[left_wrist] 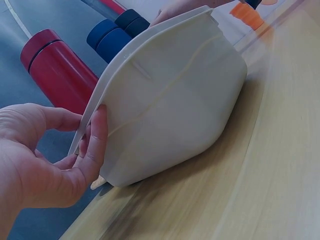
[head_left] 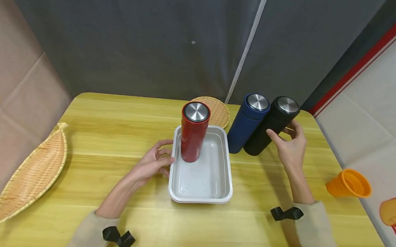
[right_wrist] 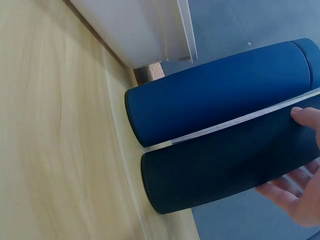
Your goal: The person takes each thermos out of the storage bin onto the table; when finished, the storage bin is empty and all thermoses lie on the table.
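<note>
A red thermos bottle (head_left: 194, 138) with a steel-topped lid stands upright inside the white plastic tub (head_left: 211, 188), towards its back left. My left hand (head_left: 153, 162) holds the tub's left rim, its thumb and fingers bent about the edge in the left wrist view. To the right of the tub stand a blue thermos bottle (head_left: 246, 125) and a black thermos bottle (head_left: 267, 132), side by side. My right hand (head_left: 291, 144) grips the black bottle, thumb on one side and fingers (right_wrist: 280, 195) on the other. Both bottles' bases are at the tabletop in the right wrist view.
A round woven mat (head_left: 220, 111) lies behind the tub, partly hidden by the red bottle. On the far left is a leaf-shaped wicker basket (head_left: 33, 179). Orange cups (head_left: 348, 183), nested, lie at the right near the wall. A grey curtain (head_left: 138, 43) hangs behind the wooden table (head_left: 118, 134).
</note>
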The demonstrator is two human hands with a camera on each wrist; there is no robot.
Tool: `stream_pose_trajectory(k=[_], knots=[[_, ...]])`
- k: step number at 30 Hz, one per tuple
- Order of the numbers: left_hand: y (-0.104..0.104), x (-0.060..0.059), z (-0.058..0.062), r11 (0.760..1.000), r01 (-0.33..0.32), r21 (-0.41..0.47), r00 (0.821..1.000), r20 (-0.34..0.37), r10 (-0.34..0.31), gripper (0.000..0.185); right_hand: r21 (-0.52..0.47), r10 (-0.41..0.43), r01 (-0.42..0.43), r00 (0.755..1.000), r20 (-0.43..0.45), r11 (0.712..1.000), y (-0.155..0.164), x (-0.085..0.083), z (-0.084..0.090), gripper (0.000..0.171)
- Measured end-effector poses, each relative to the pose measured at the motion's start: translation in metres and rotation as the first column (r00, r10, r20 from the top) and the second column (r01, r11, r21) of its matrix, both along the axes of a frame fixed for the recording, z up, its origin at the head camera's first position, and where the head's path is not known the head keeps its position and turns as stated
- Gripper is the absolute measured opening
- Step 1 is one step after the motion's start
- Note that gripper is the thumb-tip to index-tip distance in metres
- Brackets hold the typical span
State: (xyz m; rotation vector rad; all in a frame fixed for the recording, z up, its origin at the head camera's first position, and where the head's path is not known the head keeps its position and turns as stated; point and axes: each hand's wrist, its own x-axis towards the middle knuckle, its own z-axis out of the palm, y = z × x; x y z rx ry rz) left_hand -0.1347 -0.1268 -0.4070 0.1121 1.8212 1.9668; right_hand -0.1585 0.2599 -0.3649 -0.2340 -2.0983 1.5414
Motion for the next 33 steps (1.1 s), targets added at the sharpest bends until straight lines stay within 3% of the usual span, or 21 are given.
stream_pose_trajectory(k=[13,23,33], knots=[[0.0003,0.0011,-0.0003,1.0,-0.007,0.002,1.0,0.003,0.007,0.065,0.041,0.063,-0.062,0.998,-0.017,0.997,0.0021,0.0004,-0.003,0.061],[0.0001,-0.0018,-0.0013,1.0,-0.006,0.003,1.0,0.002,0.006,0.065,0.036,0.062,-0.06,0.997,-0.038,0.998,0.0018,0.0006,-0.0038,0.058],[0.0011,-0.0006,-0.0012,1.0,-0.007,0.009,1.0,0.004,0.007,0.065,-0.028,0.061,-0.063,0.996,-0.058,0.998,-0.0008,0.0045,-0.0038,0.055]])
